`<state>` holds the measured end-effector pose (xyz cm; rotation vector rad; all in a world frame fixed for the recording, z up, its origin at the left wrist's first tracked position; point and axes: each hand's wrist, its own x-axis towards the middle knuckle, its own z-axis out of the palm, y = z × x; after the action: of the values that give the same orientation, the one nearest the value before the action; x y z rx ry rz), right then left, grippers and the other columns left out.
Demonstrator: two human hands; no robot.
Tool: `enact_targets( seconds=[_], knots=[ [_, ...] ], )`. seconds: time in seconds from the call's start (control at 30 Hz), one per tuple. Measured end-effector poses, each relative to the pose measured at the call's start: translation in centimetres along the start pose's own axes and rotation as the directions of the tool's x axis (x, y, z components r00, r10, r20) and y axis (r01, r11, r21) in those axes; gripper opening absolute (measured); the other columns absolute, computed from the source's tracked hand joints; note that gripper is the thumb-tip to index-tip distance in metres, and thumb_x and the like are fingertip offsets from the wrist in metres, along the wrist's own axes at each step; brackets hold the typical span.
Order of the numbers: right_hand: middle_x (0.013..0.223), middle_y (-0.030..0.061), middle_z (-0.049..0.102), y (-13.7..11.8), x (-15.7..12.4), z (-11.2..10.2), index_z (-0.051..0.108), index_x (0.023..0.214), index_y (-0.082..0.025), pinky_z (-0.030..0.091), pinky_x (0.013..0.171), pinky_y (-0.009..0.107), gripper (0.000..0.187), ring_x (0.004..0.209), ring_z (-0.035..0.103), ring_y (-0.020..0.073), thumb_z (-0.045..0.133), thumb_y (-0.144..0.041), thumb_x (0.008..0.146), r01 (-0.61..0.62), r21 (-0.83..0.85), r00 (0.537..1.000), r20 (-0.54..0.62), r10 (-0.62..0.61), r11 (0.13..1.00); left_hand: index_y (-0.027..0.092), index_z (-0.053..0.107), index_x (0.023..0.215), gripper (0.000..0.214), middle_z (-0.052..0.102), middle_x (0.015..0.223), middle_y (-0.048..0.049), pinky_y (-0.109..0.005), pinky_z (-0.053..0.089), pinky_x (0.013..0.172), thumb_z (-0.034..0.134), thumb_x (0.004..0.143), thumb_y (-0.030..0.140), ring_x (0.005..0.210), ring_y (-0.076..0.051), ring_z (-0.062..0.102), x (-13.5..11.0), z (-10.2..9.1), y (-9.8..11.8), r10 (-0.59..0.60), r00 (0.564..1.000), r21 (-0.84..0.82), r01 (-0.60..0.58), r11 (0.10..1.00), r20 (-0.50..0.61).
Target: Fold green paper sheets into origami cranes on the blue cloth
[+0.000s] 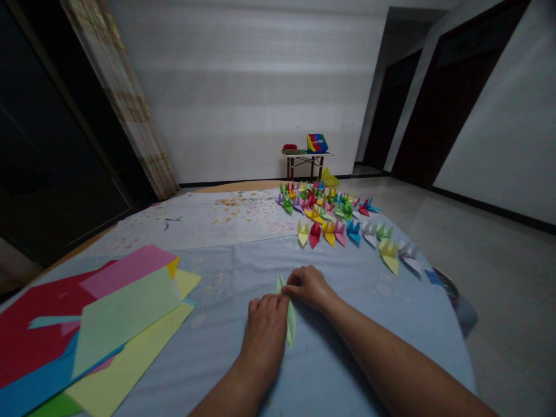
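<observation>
A narrow folded piece of light green origami paper [291, 331] lies on the blue tablecloth, pointed at both ends. My left hand [266, 327] rests over its left side, fingers together and bent, holding it against the table. From the right, my right hand [310, 286] pinches the paper near its upper part between thumb and fingertips. The two hands almost touch there, and they cover the middle of the paper.
Coloured paper sheets [125, 313] are piled at the left. Several folded paper cranes [329, 233] stand in a row at the right, with a dense group of cranes [313, 200] behind. A small table [306, 155] with a colourful bag [317, 143] stands by the wall.
</observation>
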<state>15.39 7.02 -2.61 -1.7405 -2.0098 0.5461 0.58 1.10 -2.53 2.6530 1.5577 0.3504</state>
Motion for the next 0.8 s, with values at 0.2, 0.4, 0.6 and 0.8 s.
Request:
enact_targets(
  seconds=[0.2, 0.4, 0.6, 0.8],
  knots=[
    [0.077, 0.002, 0.065, -0.3, -0.1, 0.4, 0.065, 0.074, -0.021, 0.026, 0.069, 0.029, 0.023, 0.082, 0.049, 0.0188, 0.063, -0.043, 0.069, -0.018, -0.054, 0.999, -0.032, 0.016, 0.998, 0.019, 0.05, 0.118, 0.043, 0.057, 0.11, -0.0129, -0.043, 0.032, 0.087, 0.032, 0.082, 0.005, 0.104, -0.025, 0.048, 0.1, -0.4, 0.4, -0.001, 0.999, 0.032, 0.0, 0.999, 0.047],
    [0.078, 0.0034, 0.063, -0.6, -0.1, 0.9, 0.065, 0.075, -0.021, 0.025, 0.069, 0.029, 0.021, 0.082, 0.048, 0.0189, 0.059, -0.04, 0.072, -0.037, -0.103, 0.997, -0.075, 0.03, 0.994, 0.018, 0.053, 0.116, 0.04, 0.057, 0.111, -0.013, -0.044, 0.032, 0.088, 0.033, 0.083, 0.005, 0.105, -0.026, 0.048, 0.0, -0.8, 0.5, -0.01, 0.999, 0.015, 0.01, 1.0, 0.044],
    [0.079, 0.0033, 0.064, -0.9, 0.4, 0.9, 0.065, 0.075, -0.021, 0.026, 0.069, 0.03, 0.021, 0.084, 0.05, 0.0199, 0.056, -0.04, 0.073, -0.076, -0.132, 0.995, -0.067, 0.068, 0.988, 0.019, 0.051, 0.118, 0.04, 0.056, 0.111, -0.0114, -0.042, 0.032, 0.089, 0.033, 0.085, 0.008, 0.106, -0.024, 0.047, 0.0, -0.9, 0.6, -0.017, 0.997, 0.03, 0.015, 0.999, 0.075],
    [0.083, 0.0038, 0.066, -1.1, 1.7, 0.9, 0.065, 0.075, -0.022, 0.028, 0.072, 0.031, 0.021, 0.089, 0.051, 0.0217, 0.056, -0.041, 0.073, -0.132, -0.152, 0.99, -0.069, 0.123, 0.979, 0.018, 0.05, 0.12, 0.04, 0.055, 0.116, -0.0115, -0.043, 0.031, 0.091, 0.033, 0.085, 0.008, 0.108, -0.025, 0.046, 0.0, -0.5, 0.6, -0.029, 0.996, 0.073, 0.022, 0.997, 0.088]
  ],
)
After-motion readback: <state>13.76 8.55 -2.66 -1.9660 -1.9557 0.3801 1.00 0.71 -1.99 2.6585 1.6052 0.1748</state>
